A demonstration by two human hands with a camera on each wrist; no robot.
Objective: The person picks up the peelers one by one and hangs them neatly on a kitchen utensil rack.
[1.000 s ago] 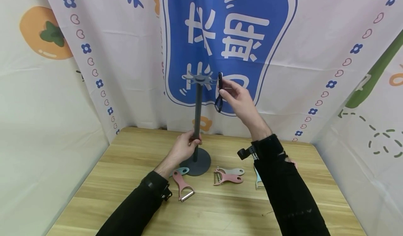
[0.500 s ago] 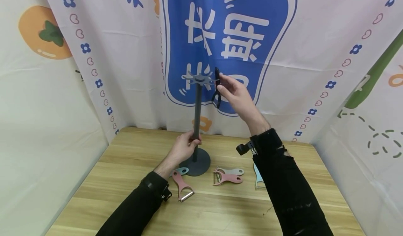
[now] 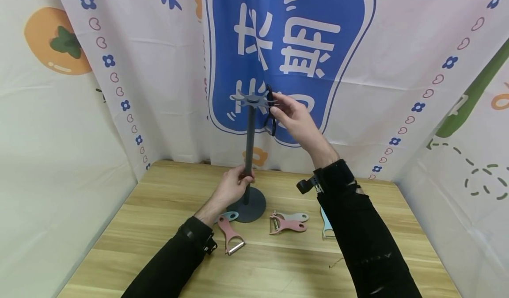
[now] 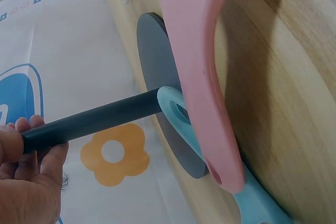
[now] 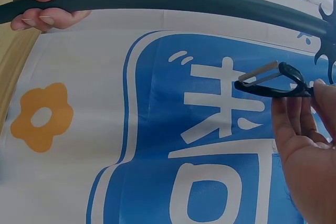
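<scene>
A dark grey rack stand (image 3: 250, 139) rises from a round base, with a ring of curved hooks (image 3: 252, 99) at its top. My left hand (image 3: 232, 185) grips the pole low down, fingers and thumb wrapped round it. In the right wrist view, my right hand (image 5: 310, 145) pinches a black peeler (image 5: 270, 90) by its handle, blade end hanging free. The head view has this peeler upright right at the hooks on the rack's right side, overlapping a hook tip. Part of its handle is hidden behind my fingers.
A pink peeler (image 3: 230, 234) lies over a light blue peeler (image 3: 228, 216) beside the base. Right of it lie another pink peeler (image 3: 292, 225) and a pale grey one (image 3: 298, 216). A light blue peeler (image 3: 326, 223) is partly under my right sleeve. A printed curtain (image 3: 175, 90) hangs behind.
My right hand has moved left and slightly up with the black peeler, bringing it from beside the hooks to overlap them. My left hand keeps its grip on the pole.
</scene>
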